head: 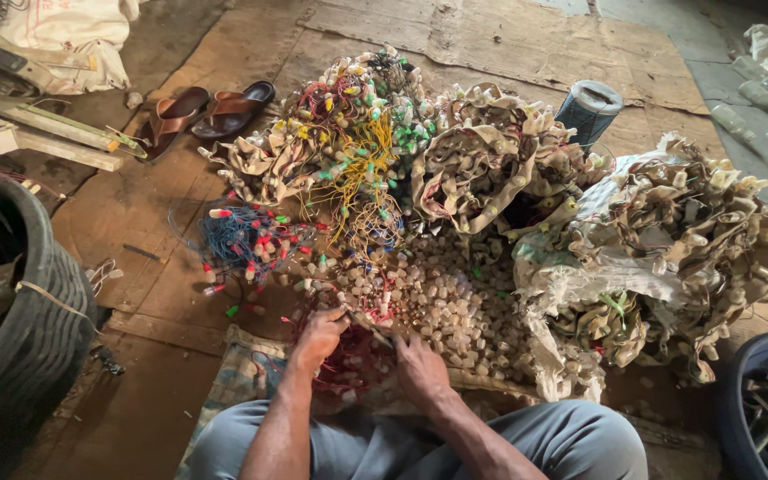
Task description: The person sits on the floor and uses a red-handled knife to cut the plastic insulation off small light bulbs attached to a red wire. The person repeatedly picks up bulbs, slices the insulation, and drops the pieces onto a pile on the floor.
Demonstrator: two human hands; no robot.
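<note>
Two hands are down in front of the crossed legs in the head view, both working in the same tangle of red wires (357,360) lying on a patterned cloth (242,378) on the floor. Left hand (320,336) is curled in, fingers pinched on a bit of that red wiring right at the edge of the big pile of small cream-coloured caps (451,307). Right hand (420,366) sits just beside it, knuckles up, fingers bent down into the same wires; looks like it's gripping some, but what exactly is between the fingers I can't tell from here.

Behind the caps it's a proper heap: a bundle of yellow wires (368,156) with green and red ends in the middle, a bunch of blue wires (233,236) with red tips off to the left, and several torn sacks (651,240) stuffed with more of those pale caps on the right. A blue-grey roll (590,108) stands upright behind the sacks.

Further left, a pair of brown sandals (206,111) lie side by side on the cardboard flooring (508,40), next to some wooden slats (42,138). A black tyre (37,329) fills the left edge, and a dark blue tub (762,400) shows at bottom right.
</note>
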